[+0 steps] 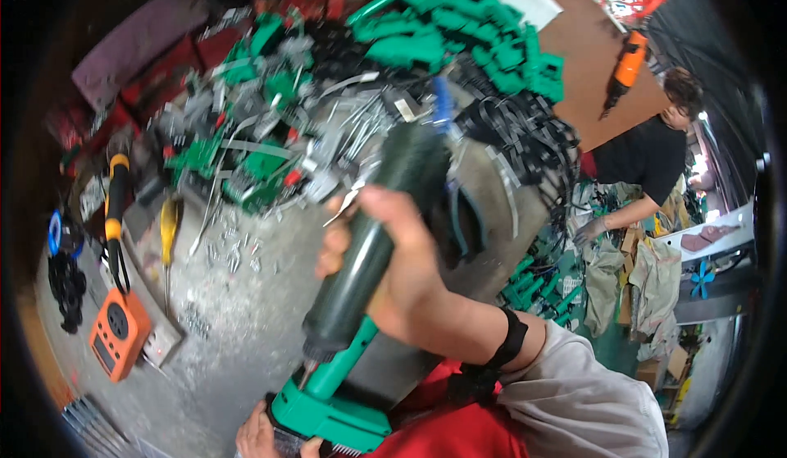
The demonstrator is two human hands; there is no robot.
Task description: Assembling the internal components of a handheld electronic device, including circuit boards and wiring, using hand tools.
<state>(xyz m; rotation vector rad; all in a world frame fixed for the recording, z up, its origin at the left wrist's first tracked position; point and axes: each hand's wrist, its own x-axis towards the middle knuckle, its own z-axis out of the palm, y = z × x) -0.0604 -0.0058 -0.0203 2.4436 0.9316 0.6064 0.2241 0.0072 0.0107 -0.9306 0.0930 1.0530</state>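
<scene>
My right hand (414, 273) is wrapped round a dark cylindrical electric screwdriver (351, 282), which tilts down to the left. The screwdriver's bit points at a green handheld tool (332, 417) with a long handle and a toothed metal edge. Whether the bit touches a screw I cannot tell. My left hand (256, 435) grips the green tool's head from the left, at the bottom of the view; the picture cuts off part of that hand. Beyond the screwdriver lie a pair of blue-handled pliers (467, 216) and a heap of loose metal parts (348, 126).
Green housings (459, 27) and black cables (525, 138) are piled at the back. On the left lie a yellow screwdriver (169, 228), an orange socket meter (120, 332) and a black-and-yellow tool (117, 200). An orange power driver (627, 68) hangs at the right, near a co-worker (648, 154).
</scene>
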